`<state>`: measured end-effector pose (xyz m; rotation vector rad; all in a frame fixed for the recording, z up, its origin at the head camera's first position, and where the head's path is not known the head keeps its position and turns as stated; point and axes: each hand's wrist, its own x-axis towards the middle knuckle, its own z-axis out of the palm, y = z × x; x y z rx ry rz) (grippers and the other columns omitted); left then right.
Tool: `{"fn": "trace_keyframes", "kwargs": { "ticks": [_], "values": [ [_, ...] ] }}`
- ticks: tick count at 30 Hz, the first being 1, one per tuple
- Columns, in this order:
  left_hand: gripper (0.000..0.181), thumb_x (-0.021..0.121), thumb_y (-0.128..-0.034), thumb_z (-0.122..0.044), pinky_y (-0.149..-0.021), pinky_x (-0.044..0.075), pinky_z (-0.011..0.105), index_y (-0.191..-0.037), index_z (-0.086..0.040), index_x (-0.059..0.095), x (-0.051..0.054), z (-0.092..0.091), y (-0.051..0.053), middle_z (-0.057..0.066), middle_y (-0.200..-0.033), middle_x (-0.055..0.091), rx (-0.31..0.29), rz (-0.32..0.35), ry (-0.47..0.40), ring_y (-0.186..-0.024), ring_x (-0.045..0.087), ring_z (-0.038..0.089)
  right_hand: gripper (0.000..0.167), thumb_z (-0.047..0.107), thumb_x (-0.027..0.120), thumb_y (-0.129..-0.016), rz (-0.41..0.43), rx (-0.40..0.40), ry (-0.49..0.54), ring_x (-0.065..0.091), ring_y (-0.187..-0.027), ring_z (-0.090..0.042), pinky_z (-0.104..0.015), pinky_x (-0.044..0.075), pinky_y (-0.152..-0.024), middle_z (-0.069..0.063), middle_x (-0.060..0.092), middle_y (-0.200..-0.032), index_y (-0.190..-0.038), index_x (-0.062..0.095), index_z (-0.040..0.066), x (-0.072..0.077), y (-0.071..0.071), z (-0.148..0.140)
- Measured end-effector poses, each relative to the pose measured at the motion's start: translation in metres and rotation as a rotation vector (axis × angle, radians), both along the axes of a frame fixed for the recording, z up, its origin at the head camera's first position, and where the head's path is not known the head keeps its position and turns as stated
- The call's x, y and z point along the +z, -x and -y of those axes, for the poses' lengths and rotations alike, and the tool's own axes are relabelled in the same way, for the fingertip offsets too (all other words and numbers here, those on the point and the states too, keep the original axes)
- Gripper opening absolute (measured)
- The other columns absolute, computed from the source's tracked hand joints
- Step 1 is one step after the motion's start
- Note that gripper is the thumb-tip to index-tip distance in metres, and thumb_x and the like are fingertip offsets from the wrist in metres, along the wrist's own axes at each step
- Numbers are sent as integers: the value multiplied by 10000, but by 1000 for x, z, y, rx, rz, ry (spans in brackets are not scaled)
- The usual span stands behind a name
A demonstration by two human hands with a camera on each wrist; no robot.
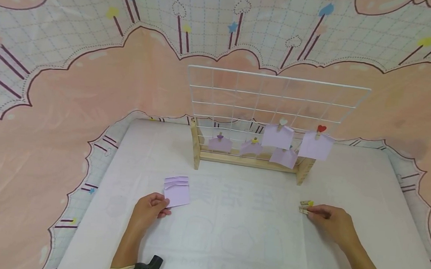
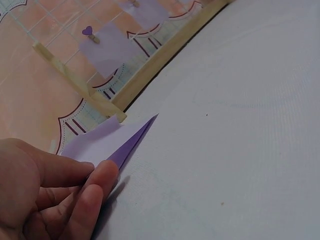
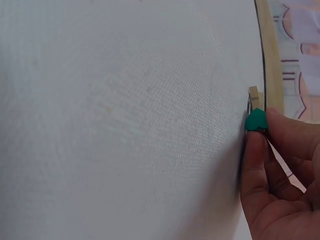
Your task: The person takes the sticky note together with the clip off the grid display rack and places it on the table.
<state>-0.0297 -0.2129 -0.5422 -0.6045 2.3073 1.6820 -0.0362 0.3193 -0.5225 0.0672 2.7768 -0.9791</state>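
Observation:
My left hand (image 1: 149, 210) pinches the lower left corner of a few lilac paper sheets (image 1: 178, 193) between thumb and fingers; in the left wrist view the sheets (image 2: 131, 142) tilt up off the table. At the right, my right hand (image 1: 332, 224) pinches a small wooden clip with a green heart (image 3: 256, 120) between thumb and forefinger. A yellow-topped clip (image 1: 311, 203) lies just beyond those fingertips. Behind both hands stands a white wire grid (image 1: 276, 99) on a wooden base (image 1: 249, 161), with several lilac papers (image 1: 316, 145) clipped to it.
The white table (image 1: 237, 234) spreads between and around the hands. A patterned pink and white cloth (image 1: 89, 76) hangs behind it and shows along its sides. Dark wrist straps (image 1: 146, 267) sit on both forearms by the pale sleeves.

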Motion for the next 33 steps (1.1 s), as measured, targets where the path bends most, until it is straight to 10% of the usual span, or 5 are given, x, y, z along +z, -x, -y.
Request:
{"fn": "trace_keyframes", "kwargs": {
  "ticks": [21,33],
  "values": [
    [262,687,-982,-200,-637,605,243,-1084,37,640,9,0,-2,104,-854,754,15,31,72,-691,752,181,260,349,745,-939,5,-13,0,646,-911,-146,-260,481,-695,-91,776,-1054,-1083,783,137,0,1,-4],
    [260,649,-993,-262,-561,492,261,-976,-13,719,19,0,-9,29,-700,697,-39,-40,451,-591,653,125,300,394,729,-948,-30,-54,-13,616,-877,-123,-248,470,-687,-86,773,-1044,-1069,783,125,1,1,-4]
  ]
}}
